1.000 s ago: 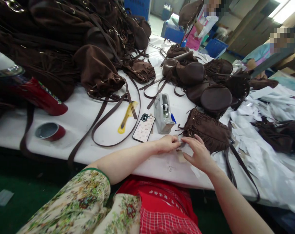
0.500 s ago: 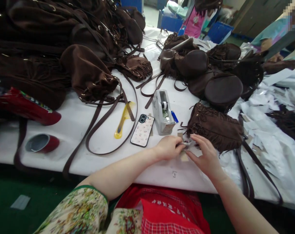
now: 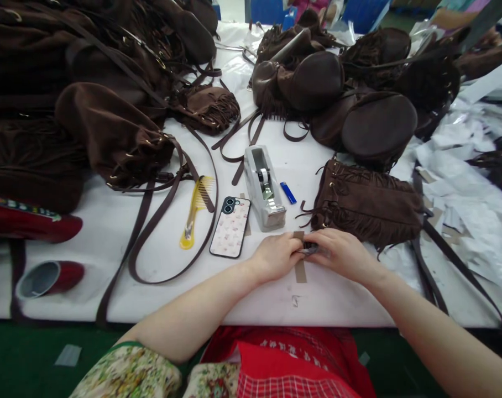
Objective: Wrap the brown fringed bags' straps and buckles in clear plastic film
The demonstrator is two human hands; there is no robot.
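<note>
My left hand point(image 3: 277, 256) and my right hand point(image 3: 343, 253) meet low over the table, fingertips pinched from both sides on a small crumpled piece of clear plastic point(image 3: 311, 251). Something dark shows in or under the plastic, but the fingers cover most of it. A strip of brown tape point(image 3: 301, 272) lies on the table just below the fingers. Right beside my right hand rests a dark brown fringed suede bag point(image 3: 365, 202) on its side. Beyond my left hand stands a grey tape dispenser point(image 3: 261, 185), with a blue lighter-like piece point(image 3: 288, 193) next to it.
A phone in a patterned case point(image 3: 231, 226) and a yellow comb point(image 3: 191, 218) lie to the left, near a looped strap. Brown bags point(image 3: 110, 132) pile up at left and at the back. A red cup point(image 3: 71, 276) lies tipped over. White paper scraps point(image 3: 479, 221) cover the right side.
My right hand's fingers, spread apart before, have closed onto the small plastic piece against my left hand. The view has shifted downward, toward the table.
</note>
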